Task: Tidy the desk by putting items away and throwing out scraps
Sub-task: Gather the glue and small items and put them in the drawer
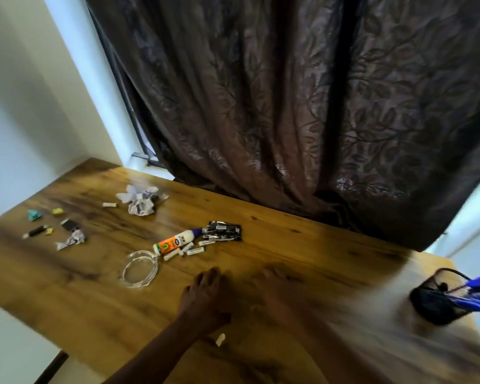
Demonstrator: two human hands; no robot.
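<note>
My left hand [203, 295] lies flat on the wooden desk [302, 245], fingers straight, holding nothing. My right hand [275, 289] is beside it, blurred by motion, fingers spread over the desk. Ahead of them lie a glue bottle [175, 241] with an orange label, several small white chalk-like pieces [189, 250], a black wrapper [222, 231] and a clear glass dish [140, 268]. Crumpled paper [140, 200] sits farther back. At the left are a smaller paper ball [71, 239], a teal scrap [34, 214], yellow scraps [57, 211] and a dark marker [36, 231].
A black mesh pen holder [441, 297] with blue pens stands at the desk's right end. A dark patterned curtain [288, 106] hangs behind the desk. A white wall bounds the left side. A small white scrap [220, 339] lies near my left wrist.
</note>
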